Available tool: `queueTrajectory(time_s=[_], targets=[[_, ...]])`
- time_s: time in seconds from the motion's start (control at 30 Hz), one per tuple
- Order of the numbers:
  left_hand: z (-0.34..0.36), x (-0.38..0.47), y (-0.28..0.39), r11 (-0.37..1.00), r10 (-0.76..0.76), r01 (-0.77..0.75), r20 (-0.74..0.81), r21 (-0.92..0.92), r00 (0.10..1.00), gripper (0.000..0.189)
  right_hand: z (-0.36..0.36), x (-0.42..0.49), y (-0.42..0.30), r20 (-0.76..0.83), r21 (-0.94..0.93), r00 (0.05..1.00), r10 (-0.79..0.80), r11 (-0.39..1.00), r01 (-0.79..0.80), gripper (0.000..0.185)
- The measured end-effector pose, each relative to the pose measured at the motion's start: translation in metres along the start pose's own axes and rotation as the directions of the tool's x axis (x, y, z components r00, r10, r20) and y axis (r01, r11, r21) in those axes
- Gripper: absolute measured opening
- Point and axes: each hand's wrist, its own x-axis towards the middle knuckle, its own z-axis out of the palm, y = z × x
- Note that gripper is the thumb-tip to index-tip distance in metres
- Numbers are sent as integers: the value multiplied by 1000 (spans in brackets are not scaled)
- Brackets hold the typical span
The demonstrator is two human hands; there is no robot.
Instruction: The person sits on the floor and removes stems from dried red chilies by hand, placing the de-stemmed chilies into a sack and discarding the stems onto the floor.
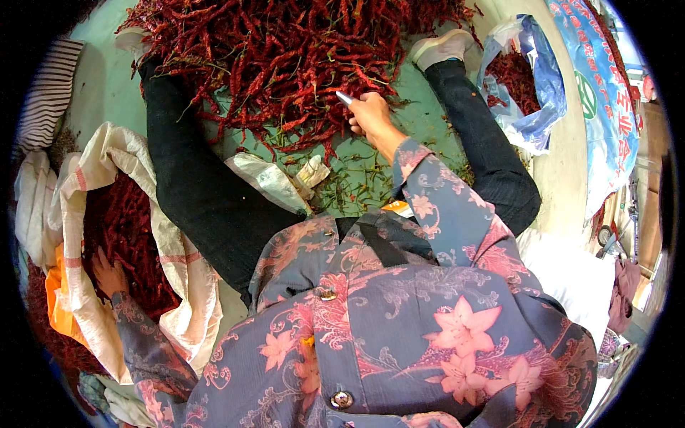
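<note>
In front of me a heap of dried red chili peppers [299,59] spreads over a green surface between my legs. My right hand [371,115] is at the near right edge of this heap, fingers curled. A pointed metal piece [344,98] juts from its thumb side; whether it is worn or gripped, I cannot tell. Down at the left, my left hand [111,272] reaches into a white woven sack [184,278] with red stripes. Its fingers are spread against the dark red chilies [120,224] inside, and no held pepper shows.
Loose green stems [356,184] litter the ground near my lap, beside a crumpled white packet [313,174]. A blue and white plastic bag [546,101] with chilies stands beyond my right leg. Further right hangs a printed blue sheet [604,107]. Striped cloth [53,91] lies far left.
</note>
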Motion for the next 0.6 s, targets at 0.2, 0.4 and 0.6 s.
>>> queueTrajectory(time_s=[0.2, 0.4, 0.6], targets=[[-55, -29, 38, 880, 151, -207, -161, -428, 975, 57, 2, 40, 29, -28, -183, 997, -69, 981, 63, 17], [-168, -61, 96, 621, 233, -513, -485, -592, 843, 43, -12, 12, 35, 200, 110, 976, -83, 992, 61, 10], [-259, -69, 227, 115, 328, -594, -535, -796, 779, 30, -20, -28, 46, 233, 81, 953, -192, 981, 178, 10]])
